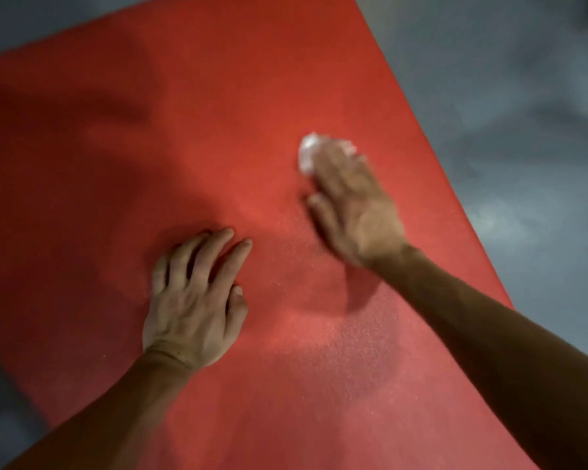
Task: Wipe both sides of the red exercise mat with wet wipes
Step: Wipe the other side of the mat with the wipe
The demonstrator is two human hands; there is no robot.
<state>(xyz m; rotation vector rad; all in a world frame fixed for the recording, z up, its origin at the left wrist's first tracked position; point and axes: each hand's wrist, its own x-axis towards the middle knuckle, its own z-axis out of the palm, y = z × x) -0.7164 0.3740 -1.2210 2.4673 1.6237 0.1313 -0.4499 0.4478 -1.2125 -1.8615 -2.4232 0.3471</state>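
From where I stand, nothing readable shows anywhere: no lettering, label, brand, number or sign on any surface.

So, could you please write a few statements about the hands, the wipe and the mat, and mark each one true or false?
1. The right hand presses a white wipe onto the mat. True.
2. The left hand holds a second wipe. False: it rests flat on the mat, fingers spread, holding nothing.
3. The mat lies on a grey floor. True.
4. The mat is rolled up. False: it lies spread out flat.
5. The wipe lies nearer the mat's left edge. False: it is nearer the right edge.
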